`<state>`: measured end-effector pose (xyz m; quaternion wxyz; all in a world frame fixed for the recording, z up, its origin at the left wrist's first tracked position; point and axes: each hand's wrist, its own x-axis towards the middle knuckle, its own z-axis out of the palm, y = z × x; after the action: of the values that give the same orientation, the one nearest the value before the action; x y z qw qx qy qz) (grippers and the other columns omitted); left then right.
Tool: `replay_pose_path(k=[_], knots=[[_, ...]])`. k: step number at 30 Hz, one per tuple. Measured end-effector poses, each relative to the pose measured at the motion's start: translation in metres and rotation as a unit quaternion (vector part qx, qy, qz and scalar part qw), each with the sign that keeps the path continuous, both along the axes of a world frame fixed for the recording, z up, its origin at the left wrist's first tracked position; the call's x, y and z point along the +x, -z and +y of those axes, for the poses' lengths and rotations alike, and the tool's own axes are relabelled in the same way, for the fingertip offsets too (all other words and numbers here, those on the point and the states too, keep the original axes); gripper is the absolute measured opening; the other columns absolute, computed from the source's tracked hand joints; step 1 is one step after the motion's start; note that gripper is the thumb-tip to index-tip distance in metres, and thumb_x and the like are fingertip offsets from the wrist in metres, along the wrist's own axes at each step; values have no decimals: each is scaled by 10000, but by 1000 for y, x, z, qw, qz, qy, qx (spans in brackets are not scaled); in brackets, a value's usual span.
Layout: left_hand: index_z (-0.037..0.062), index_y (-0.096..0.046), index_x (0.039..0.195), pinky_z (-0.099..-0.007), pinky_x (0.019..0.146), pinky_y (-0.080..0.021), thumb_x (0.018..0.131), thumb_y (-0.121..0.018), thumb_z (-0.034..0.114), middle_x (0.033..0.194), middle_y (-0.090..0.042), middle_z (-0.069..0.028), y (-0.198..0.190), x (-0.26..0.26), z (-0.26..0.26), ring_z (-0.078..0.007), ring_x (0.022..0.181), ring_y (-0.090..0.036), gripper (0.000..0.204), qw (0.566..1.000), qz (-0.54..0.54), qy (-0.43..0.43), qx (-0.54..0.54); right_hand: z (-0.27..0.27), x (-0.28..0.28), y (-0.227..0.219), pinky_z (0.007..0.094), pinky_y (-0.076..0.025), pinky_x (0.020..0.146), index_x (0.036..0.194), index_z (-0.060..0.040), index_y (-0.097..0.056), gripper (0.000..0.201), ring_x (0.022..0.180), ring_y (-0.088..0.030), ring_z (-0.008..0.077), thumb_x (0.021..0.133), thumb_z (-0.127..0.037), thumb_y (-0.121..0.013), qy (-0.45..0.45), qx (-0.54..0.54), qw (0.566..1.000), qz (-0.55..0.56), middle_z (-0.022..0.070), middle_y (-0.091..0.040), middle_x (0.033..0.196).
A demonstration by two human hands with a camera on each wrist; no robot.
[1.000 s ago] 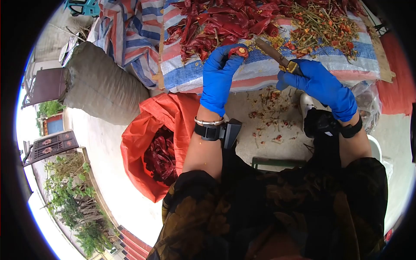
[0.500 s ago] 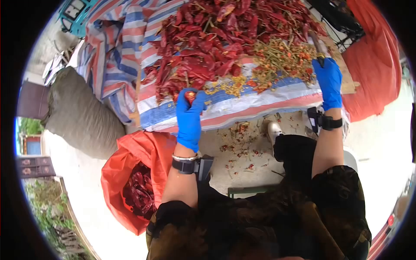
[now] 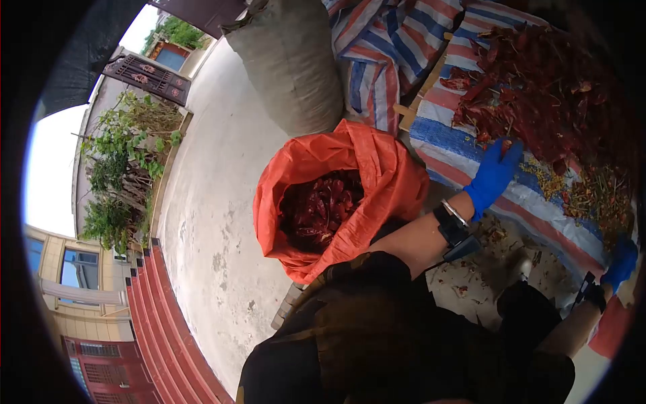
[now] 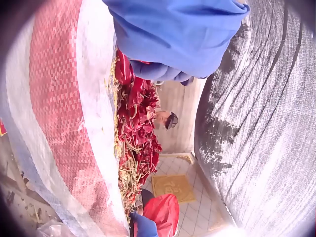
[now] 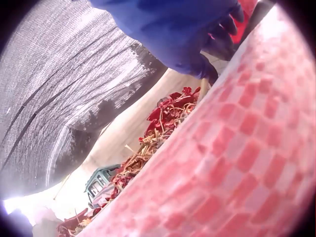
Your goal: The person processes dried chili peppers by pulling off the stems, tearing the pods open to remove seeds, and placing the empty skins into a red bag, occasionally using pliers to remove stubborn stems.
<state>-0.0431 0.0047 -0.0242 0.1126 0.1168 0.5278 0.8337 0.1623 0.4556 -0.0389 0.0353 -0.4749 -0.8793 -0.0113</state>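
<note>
In the head view my gloved left hand is over the near edge of the striped sheet, fingers bent round a red dried chili pepper. Red shows beside the curled blue fingers in the left wrist view. A heap of dried red chilies lies just beyond. My right hand, in a blue glove too, is low at the sheet's right end, in shadow. Its fingers curl in the right wrist view, where a tan stick-like end pokes out under them; most of the long brown tool is hidden.
An open orange-red sack with chilies inside stands left of my left arm. Behind it leans a full grey-green sack. Cut stems and seeds are heaped on the sheet's right part. Red steps are far left.
The head view has swung left, bringing the orange-red sack to the middle. My right hand has moved from in front of me out to the sheet's right end. My left hand keeps the chili pepper.
</note>
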Motion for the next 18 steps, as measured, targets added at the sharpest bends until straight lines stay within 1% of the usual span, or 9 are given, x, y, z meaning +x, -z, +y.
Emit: replay_pose_path(k=[1, 3, 4, 5, 6, 8, 9, 13, 18], knots=[[106, -521, 836, -199, 483, -302, 876, -536, 230, 661, -461, 62, -12, 4, -5, -17, 566, -397, 131, 999, -44, 3, 6, 0, 13, 17, 374, -418, 826, 1075, -44, -584, 461, 993, -538, 312, 831, -425, -497, -91, 198, 957, 189, 183, -569, 1072], [107, -490, 733, -215, 421, -265, 883, -510, 318, 572, -407, 44, -26, 7, -9, -53, 470, -362, 259, 995, -100, -15, 12, -78, -20, -50, 383, -383, 891, 1135, -46, -546, 427, 1066, -492, 322, 825, -339, -544, -91, 266, 941, 186, 191, -528, 1145], [101, -500, 817, -206, 455, -312, 874, -537, 267, 642, -455, 40, -24, 3, -17, -38, 537, -405, 180, 990, -115, 38, 66, -110, -34, -66, 368, -379, 902, 1131, -53, -552, 377, 1077, -489, 319, 825, -273, -551, -137, 232, 921, 280, 186, -527, 1154], [105, -491, 770, -210, 416, -264, 877, -524, 312, 601, -439, 41, -27, 4, -18, -44, 482, -376, 235, 990, -127, 34, 56, -134, -48, -79, 359, -374, 910, 1120, -58, -561, 339, 1088, -484, 301, 821, -218, -558, -178, 124, 914, 342, 167, -533, 1156], [109, -476, 718, -213, 402, -220, 880, -507, 351, 555, -412, 44, -31, 4, -20, -43, 444, -327, 293, 994, -107, 22, 24, -150, -59, -74, 336, -402, 874, 1092, -73, -584, 320, 1014, -529, 270, 786, -163, -601, -251, 188, 879, 358, 155, -569, 1079], [111, -465, 688, -216, 400, -187, 885, -492, 359, 532, -379, 51, -30, 0, -20, -42, 432, -283, 318, 992, -104, 41, 52, -197, -84, -73, 339, -405, 869, 1077, -93, -593, 310, 1011, -519, 276, 769, -116, -615, -318, 63, 859, 396, 140, -563, 1068], [111, -461, 690, -217, 401, -179, 884, -493, 365, 524, -363, 53, -28, -1, -22, -41, 430, -268, 322, 993, -99, 27, 63, -228, -92, -81, 344, -410, 864, 1080, -102, -591, 320, 1009, -514, 280, 761, -97, -617, -352, 2, 846, 401, 135, -558, 1064], [99, -465, 720, -217, 406, -179, 879, -496, 386, 516, -342, 53, -30, -2, -21, -39, 431, -255, 330, 995, -83, 2, 52, -276, -123, -65, 369, -418, 850, 1191, -159, -508, 474, 1003, -500, 309, 736, -71, -606, -436, -28, 840, 321, 106, -519, 1140], [88, -484, 759, -218, 415, -215, 884, -489, 384, 527, -367, 46, -27, 2, -19, -41, 446, -285, 321, 998, -61, 7, 33, -297, -146, -50, 388, -384, 893, 1251, -211, -452, 569, 1068, -447, 316, 728, -34, -589, -422, 49, 870, 251, 70, -535, 1122]])
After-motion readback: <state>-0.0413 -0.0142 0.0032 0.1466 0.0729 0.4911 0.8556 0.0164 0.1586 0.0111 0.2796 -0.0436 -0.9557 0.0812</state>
